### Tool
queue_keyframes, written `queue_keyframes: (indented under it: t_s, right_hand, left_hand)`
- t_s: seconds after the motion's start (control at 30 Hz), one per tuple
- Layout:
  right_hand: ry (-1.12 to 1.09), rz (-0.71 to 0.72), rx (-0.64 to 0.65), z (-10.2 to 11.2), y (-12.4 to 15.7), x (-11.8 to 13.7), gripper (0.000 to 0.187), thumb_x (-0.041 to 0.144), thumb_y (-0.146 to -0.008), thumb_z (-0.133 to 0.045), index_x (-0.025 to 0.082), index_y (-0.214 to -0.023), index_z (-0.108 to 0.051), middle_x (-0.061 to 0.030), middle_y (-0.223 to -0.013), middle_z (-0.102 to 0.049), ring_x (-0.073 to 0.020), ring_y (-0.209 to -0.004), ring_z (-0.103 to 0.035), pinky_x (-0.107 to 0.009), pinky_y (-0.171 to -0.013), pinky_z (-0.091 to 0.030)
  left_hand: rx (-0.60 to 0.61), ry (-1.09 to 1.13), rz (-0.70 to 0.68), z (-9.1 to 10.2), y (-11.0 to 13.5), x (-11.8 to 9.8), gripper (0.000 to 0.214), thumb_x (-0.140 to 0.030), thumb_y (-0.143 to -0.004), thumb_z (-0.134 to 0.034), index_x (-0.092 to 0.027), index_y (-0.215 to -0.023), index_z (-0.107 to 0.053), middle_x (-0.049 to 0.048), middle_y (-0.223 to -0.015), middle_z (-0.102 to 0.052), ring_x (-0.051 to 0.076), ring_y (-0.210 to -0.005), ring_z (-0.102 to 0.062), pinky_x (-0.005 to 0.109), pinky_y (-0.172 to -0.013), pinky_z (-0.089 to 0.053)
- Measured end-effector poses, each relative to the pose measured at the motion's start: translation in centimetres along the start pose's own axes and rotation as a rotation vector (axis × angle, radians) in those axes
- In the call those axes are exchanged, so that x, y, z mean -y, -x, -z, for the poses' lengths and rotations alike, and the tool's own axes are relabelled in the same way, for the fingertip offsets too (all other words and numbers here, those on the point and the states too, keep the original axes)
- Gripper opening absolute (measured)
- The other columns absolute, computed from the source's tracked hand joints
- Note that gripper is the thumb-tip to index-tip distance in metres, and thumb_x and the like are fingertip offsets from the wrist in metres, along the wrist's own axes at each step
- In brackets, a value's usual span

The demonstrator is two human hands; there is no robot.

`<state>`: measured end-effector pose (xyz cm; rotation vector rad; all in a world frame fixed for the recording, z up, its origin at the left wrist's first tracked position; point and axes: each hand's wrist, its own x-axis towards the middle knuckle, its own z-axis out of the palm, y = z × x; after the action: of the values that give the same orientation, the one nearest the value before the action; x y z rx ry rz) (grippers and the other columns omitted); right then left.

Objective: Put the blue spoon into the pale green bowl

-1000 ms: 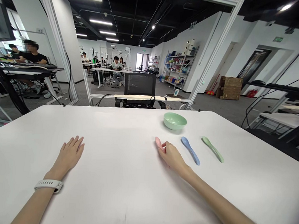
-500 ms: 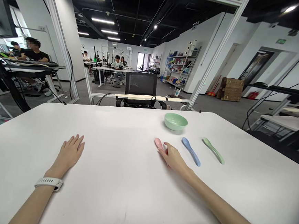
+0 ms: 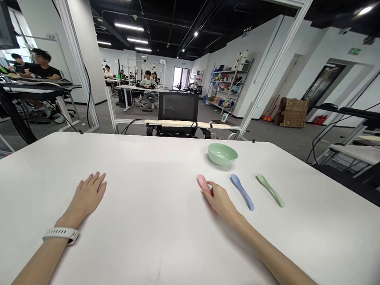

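My right hand (image 3: 220, 203) lies over the handle of a pink plastic spoon (image 3: 202, 181), whose bowl sticks out past my fingers to the upper left. The rest of its handle is hidden under my hand. To the right of it are a blue plastic spoon (image 3: 242, 192) and a pale green plastic spoon (image 3: 271, 191), both apart from my hand. A mint green bowl (image 3: 222, 154) stands beyond them on the white table (image 3: 142, 169). My left hand (image 3: 87, 198) rests flat on the table with its fingers apart, holding nothing, and a white band circles that wrist.
The table's far edge runs behind the bowl, with a metal frame and a dark monitor (image 3: 178, 106) beyond it. Co-workers (image 3: 42, 70) sit at desks to the left. A shelf (image 3: 229, 82) and a wooden crate (image 3: 293, 112) stand further off.
The view has shifted slightly. My hands stay nearly in place, and the spoons and bowl have not moved on the table.
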<state>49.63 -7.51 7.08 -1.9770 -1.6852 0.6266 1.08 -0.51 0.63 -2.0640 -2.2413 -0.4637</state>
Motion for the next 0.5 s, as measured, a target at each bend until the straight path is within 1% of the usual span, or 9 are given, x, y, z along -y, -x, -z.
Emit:
queue_keyframes:
  t_s: [0.1,0.2,0.3,0.37,0.43,0.5]
  right_hand:
    - [0.006,-0.005,0.010,0.2,0.1,0.2,0.046,0.048,-0.115,-0.047,0.015,-0.129,-0.075,-0.0078,-0.084,-0.074,-0.0248,-0.067,-0.068,-0.034,-0.066,-0.047]
    - [0.008,-0.012,0.012,0.3,0.2,0.5,0.044,0.048,-0.115,-0.047,0.016,-0.128,-0.075,-0.0075,-0.085,-0.074,-0.0247,-0.068,-0.068,-0.034,-0.067,-0.047]
    - [-0.009,-0.016,0.008,0.3,0.5,0.9,0.051,0.054,-0.116,-0.044,0.016,-0.130,-0.075,-0.0056,-0.078,-0.071,-0.0267,-0.068,-0.068,-0.035,-0.069,-0.049]
    - [-0.027,-0.016,0.014,0.4,0.6,0.9,0.062,0.062,-0.116,-0.040,0.015,-0.134,-0.075,-0.0030,-0.067,-0.066,-0.0291,-0.069,-0.069,-0.037,-0.074,-0.051]
    - [-0.036,-0.009,-0.004,0.8,0.5,0.7,0.067,0.063,-0.116,-0.040,0.011,-0.143,-0.072,-0.0016,-0.062,-0.064,-0.0312,-0.077,-0.073,-0.038,-0.082,-0.054]
    - [-0.007,-0.005,-0.067,1.5,0.0,0.2,0.065,0.056,-0.115,-0.046,0.008,-0.152,-0.068,-0.0044,-0.071,-0.070,-0.0310,-0.087,-0.076,-0.037,-0.087,-0.054]
  left_hand:
    - [0.012,-0.005,-0.002,0.0,0.0,0.1,0.078,-0.046,-0.111,-0.020,-0.012,-0.168,-0.060,0.0194,-0.180,-0.056,0.036,-0.171,-0.047,0.060,-0.141,-0.036]
    - [0.022,-0.005,-0.003,0.0,0.0,0.1,0.080,-0.046,-0.111,-0.018,-0.009,-0.169,-0.059,0.0208,-0.181,-0.053,0.037,-0.172,-0.046,0.061,-0.141,-0.035]
    - [0.024,-0.004,-0.001,0.1,0.0,0.1,0.079,-0.046,-0.111,-0.019,-0.009,-0.169,-0.059,0.0218,-0.181,-0.053,0.038,-0.172,-0.046,0.062,-0.141,-0.035]
    - [0.021,-0.003,-0.005,0.1,0.1,0.1,0.079,-0.046,-0.111,-0.019,-0.009,-0.169,-0.059,0.0218,-0.181,-0.053,0.038,-0.172,-0.046,0.063,-0.141,-0.035]
    - [0.023,-0.003,-0.005,0.1,0.1,0.0,0.079,-0.046,-0.112,-0.019,-0.008,-0.169,-0.058,0.0222,-0.181,-0.052,0.038,-0.172,-0.045,0.063,-0.141,-0.035]
    - [0.033,-0.006,0.000,0.2,0.1,0.0,0.080,-0.046,-0.112,-0.018,-0.007,-0.169,-0.058,0.0222,-0.182,-0.051,0.038,-0.172,-0.045,0.062,-0.142,-0.034]
